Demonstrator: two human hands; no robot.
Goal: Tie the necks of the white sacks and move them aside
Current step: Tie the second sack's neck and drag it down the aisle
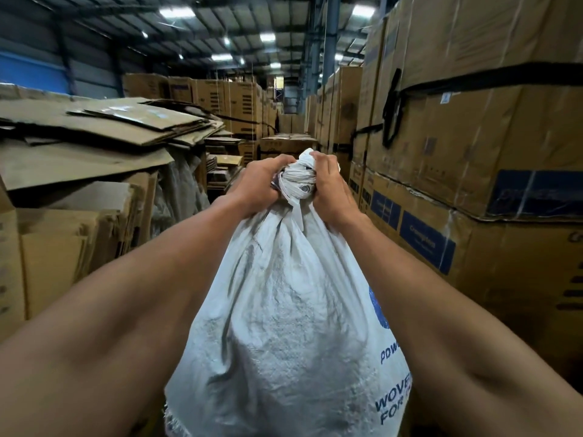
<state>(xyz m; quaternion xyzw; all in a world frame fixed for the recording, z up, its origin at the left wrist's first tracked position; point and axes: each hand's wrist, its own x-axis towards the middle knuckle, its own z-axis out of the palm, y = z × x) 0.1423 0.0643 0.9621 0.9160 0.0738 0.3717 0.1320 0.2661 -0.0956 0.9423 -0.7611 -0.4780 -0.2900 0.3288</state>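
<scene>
A person holds a white sack point(284, 326) up in front of them with both arms stretched forward. The sack fills the lower middle of the view, hanging between the two forearms, its woven cloth creased and bulging toward the bottom. Blue printed lettering runs down its right side, partly cut off by the right forearm.

The neck of the sack point(298, 181) is gathered into a tight bunch at the top, wound round with a white strip point(296, 212) whose loose end hangs down the front of the sack. The left hand point(257, 187) grips the left side of the neck, its fingers point(280, 160) curled round the bunched cloth. The right hand point(331, 187) grips the right side, its fingers point(321, 159) curled over the top of the bunch. Both hands touch the neck, one on each side, close together.

To the left stands a pile of flattened cardboard point(104, 127) lying on top of worn boxes. To the right rises a wall of stacked cardboard boxes point(473, 137), some with blue labels and black straps. More stacked boxes line a narrow aisle beyond the hands. Overhead, a metal roof point(220, 33) carries rows of bright lights.
</scene>
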